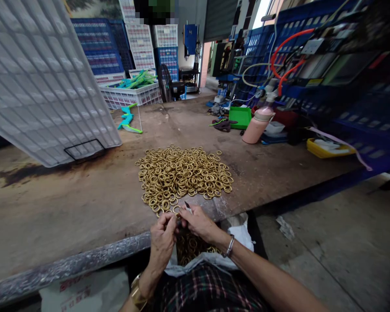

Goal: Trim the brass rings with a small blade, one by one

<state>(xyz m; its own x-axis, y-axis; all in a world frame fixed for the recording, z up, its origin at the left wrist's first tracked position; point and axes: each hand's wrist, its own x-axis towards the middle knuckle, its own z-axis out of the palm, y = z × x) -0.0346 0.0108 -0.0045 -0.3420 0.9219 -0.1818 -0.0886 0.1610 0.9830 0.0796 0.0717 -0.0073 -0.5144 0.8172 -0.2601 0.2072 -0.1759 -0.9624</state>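
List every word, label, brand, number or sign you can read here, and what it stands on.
No text reads clearly.
White bag under the table: red print, partly cut off and too blurred to read.
Blue machine at the back: any marking is too small to read.

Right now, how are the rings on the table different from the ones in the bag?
The table rings lie in a loose, spread-out heap, while the bag rings sit inside a whitish bag. The table rings look brighter; the bag rings look darker, in shadow. Both are lots of gold-coloured rings.
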